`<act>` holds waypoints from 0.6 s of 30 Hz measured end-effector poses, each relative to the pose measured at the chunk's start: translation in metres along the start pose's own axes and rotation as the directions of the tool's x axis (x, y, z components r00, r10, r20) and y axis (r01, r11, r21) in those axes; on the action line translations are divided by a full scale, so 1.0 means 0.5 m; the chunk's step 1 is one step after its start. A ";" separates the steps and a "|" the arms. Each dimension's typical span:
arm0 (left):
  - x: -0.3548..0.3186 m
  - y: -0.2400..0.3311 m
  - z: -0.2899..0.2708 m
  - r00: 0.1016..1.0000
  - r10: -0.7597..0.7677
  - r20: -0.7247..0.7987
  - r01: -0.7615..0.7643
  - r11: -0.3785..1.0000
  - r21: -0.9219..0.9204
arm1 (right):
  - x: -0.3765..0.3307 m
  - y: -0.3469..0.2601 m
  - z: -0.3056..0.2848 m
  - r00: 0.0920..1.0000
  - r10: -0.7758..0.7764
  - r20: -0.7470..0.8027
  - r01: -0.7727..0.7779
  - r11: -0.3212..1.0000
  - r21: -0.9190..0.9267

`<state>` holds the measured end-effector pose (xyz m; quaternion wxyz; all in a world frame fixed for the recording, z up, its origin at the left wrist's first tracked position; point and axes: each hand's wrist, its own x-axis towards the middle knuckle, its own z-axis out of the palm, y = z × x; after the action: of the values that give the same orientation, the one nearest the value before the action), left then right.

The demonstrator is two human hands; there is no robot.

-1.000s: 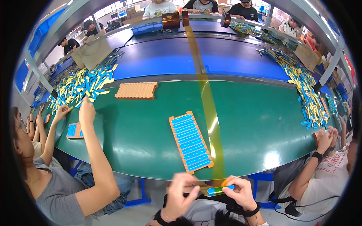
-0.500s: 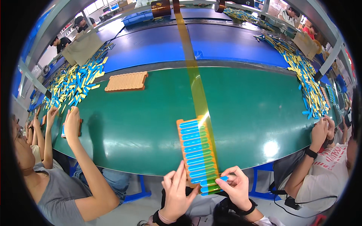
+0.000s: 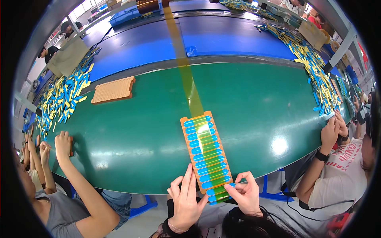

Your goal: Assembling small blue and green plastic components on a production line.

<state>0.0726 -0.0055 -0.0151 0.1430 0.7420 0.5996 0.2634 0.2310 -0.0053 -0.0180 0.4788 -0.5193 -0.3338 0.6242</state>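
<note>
An orange slotted tray [image 3: 185,129] lies lengthwise before me, with blue strips [image 3: 195,148] across its slots. Clear amber tape [image 3: 191,89] runs down from the far side and lies over the middle of the strips. Its near end, with blue strips on it, reaches past the tray's near edge. My right hand [image 3: 245,194] pinches that end between thumb and fingers, at the right tip of a strip. My left hand [image 3: 185,200] has its fingers stretched along the tray's left edge. Its thumb is spread toward the left ends of the nearest strips.
Another orange slotted tray [image 3: 113,90] lies at the left on the green table [image 3: 254,115]. Heaps of blue and yellow strips [image 3: 65,95] stand at left and right. The amber tape roll [image 3: 147,6] hangs at the back. Co-workers sit close on both sides, their hands [image 3: 62,146] over the table.
The tape over the tray has shifted left, from the strips' right part to their middle. My right hand still pinches its near end. The whole view has also shifted.
</note>
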 end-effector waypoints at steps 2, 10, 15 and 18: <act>0.003 0.001 -0.005 1.000 -0.002 0.009 0.002 1.000 0.017 | 0.003 -0.001 0.000 1.000 -0.001 -0.005 0.001 1.000 0.020; 0.006 -0.047 -0.021 0.896 0.443 -0.038 -0.425 0.879 0.216 | 0.008 0.005 -0.005 0.999 0.030 -0.027 -0.031 0.999 -0.038; 0.025 -0.058 -0.041 0.747 0.645 0.160 -0.665 0.718 0.208 | 0.005 -0.001 0.001 0.999 0.019 -0.044 -0.021 0.999 -0.036; 0.032 -0.065 -0.038 0.767 0.624 0.150 -0.642 0.744 0.184 | 0.003 0.002 -0.001 0.998 0.009 -0.055 -0.013 0.997 -0.075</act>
<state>0.0380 0.0157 -0.0131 -0.0159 0.9223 0.3319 0.1974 0.2312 -0.0043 -0.0194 0.4645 -0.5558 -0.3409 0.5993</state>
